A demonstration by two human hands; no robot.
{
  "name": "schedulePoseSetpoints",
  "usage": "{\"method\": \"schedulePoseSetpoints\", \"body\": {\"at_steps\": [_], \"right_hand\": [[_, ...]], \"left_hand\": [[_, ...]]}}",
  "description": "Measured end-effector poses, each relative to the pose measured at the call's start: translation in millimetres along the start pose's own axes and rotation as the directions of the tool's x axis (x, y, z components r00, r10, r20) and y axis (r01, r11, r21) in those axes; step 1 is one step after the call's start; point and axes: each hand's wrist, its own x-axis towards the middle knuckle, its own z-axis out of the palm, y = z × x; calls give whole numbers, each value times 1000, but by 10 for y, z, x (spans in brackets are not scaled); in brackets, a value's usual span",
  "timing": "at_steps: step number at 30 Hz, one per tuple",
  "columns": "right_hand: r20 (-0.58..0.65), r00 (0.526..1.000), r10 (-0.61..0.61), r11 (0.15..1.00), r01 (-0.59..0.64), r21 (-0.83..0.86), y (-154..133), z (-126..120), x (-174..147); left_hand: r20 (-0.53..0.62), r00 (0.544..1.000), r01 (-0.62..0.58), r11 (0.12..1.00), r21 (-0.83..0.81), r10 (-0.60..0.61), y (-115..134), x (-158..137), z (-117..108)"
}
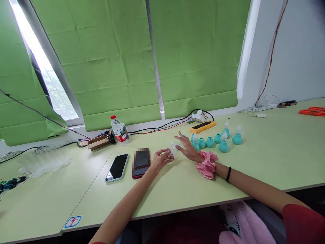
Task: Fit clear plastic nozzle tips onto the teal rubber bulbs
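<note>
Small translucent plastic pieces (173,146) lie between my two hands. My left hand (161,159) has its fingers curled around one at the near left side, partly hiding it. My right hand (187,147) reaches in from the other side with fingers spread, holding nothing I can see; its thumb is close to the pieces. Just beyond it stand several small turquoise round bottles. Some are uncapped, like this open-necked bottle (210,142); others carry translucent pointed tops, like this topped bottle (223,143).
Left of my left hand lie a dark phone (141,164) and a light-cased phone (116,167). Behind them are a water bottle (119,131) and a cardboard box (99,142). A yellow power strip (203,127) and cables run along the wall. Clear cups (47,162) lie far left, orange scissors (313,111) far right.
</note>
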Motion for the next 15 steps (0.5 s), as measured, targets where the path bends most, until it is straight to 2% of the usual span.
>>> {"method": "schedulePoseSetpoints", "body": {"at_steps": [3, 5, 10, 12, 15], "right_hand": [[-18, 995, 103, 982, -105, -156, 80, 20, 139], [2, 979, 205, 941, -197, -275, 119, 47, 253], [64, 886, 459, 821, -395, -411, 183, 145, 490], [86, 871, 484, 813, -411, -412, 204, 176, 526], [96, 880, 465, 825, -392, -407, 240, 194, 514]], "left_hand": [[-22, 999, 38, 999, 7, -38, -32, 31, -20], [-34, 999, 42, 999, 28, -41, -46, 44, -32], [-108, 994, 39, 996, 79, -30, -54, 47, -40], [-122, 992, 28, 995, 94, -16, -48, 40, -32], [-118, 993, 9, 994, 107, 3, -37, 29, -14]]}}
